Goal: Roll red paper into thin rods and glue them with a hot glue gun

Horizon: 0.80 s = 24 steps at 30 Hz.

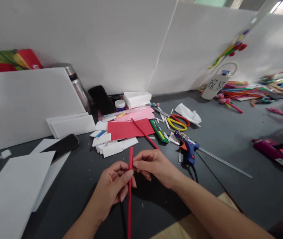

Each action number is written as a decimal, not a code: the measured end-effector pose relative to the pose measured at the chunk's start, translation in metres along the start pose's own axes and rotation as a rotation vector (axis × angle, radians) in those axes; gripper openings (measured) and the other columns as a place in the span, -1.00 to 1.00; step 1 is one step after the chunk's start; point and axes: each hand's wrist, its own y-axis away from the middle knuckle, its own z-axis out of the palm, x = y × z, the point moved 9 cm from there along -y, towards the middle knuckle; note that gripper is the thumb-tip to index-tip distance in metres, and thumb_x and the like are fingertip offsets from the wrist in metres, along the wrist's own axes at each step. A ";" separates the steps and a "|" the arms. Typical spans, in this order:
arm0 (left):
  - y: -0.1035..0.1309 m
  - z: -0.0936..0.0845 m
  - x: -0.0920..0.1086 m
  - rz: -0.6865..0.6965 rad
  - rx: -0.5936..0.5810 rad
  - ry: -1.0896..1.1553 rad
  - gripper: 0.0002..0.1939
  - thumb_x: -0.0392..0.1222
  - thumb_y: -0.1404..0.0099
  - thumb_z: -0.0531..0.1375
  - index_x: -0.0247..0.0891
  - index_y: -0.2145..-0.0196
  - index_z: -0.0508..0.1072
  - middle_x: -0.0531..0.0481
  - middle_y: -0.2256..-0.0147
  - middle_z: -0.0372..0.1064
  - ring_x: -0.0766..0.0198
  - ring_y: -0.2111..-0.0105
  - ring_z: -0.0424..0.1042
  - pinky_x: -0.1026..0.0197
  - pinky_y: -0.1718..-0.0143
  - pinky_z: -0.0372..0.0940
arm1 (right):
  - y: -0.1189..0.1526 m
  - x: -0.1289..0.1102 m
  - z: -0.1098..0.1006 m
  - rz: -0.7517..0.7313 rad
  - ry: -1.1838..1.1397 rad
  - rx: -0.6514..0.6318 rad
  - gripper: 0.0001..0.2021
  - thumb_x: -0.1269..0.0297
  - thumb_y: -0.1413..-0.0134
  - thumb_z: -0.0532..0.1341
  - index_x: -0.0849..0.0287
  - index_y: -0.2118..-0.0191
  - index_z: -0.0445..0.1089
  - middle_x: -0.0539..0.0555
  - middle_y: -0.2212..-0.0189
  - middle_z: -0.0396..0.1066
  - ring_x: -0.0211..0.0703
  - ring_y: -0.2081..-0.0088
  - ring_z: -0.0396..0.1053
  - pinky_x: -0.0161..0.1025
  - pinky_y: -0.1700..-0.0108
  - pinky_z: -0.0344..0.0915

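L hand [115,182], R hand [153,166] — 1 rod [129,209]

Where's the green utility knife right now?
In the head view, the green utility knife lies just right of centre on the dark tabletop, between the red paper and the blue glue gun, beyond the right hand.

On my feed I count two bottles [215,87] near the tabletop's [228,132] back edge and two long red rods [129,205]. I see one glue gun [189,151], one green cutter [158,131], one magenta power strip [277,153].
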 end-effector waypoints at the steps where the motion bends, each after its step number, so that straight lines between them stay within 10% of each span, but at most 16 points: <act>1: 0.000 -0.001 -0.001 -0.005 -0.002 0.003 -0.69 0.02 -0.22 0.30 -0.27 0.28 0.38 0.02 0.48 0.48 0.57 0.75 0.08 0.41 0.71 -0.20 | 0.002 -0.006 -0.004 -0.001 0.073 0.021 -0.75 0.11 -0.04 0.32 0.23 0.36 0.49 -0.08 0.62 0.35 -0.41 0.72 0.10 -0.39 0.68 0.03; 8: -0.001 -0.004 -0.001 -0.012 0.005 0.015 -0.66 0.02 -0.22 0.30 -0.28 0.19 0.41 0.02 0.45 0.46 0.55 0.71 0.10 0.41 0.70 -0.19 | 0.069 -0.118 -0.087 -0.301 1.071 0.530 -0.53 -0.01 -0.16 0.21 0.18 0.66 0.35 -0.03 0.74 0.18 -0.33 0.64 0.07 -0.31 0.60 -0.08; 14: -0.002 -0.005 -0.002 -0.015 0.009 0.041 -0.67 0.02 -0.21 0.30 -0.28 0.21 0.42 0.02 0.46 0.46 0.55 0.72 0.09 0.41 0.71 -0.18 | 0.109 -0.066 -0.174 -0.084 0.750 0.608 -0.58 -0.02 0.15 0.41 0.16 0.19 0.57 0.15 0.37 0.56 -0.04 0.39 0.47 -0.20 0.36 0.37; 24: 0.002 -0.004 0.001 -0.006 0.031 0.028 -0.67 0.02 -0.21 0.31 -0.28 0.22 0.44 0.03 0.46 0.45 0.56 0.71 0.09 0.41 0.71 -0.17 | 0.147 -0.040 -0.188 -0.092 0.447 0.886 -0.65 0.10 0.43 0.52 0.16 0.41 0.62 0.15 0.44 0.57 -0.06 0.43 0.45 -0.19 0.37 0.37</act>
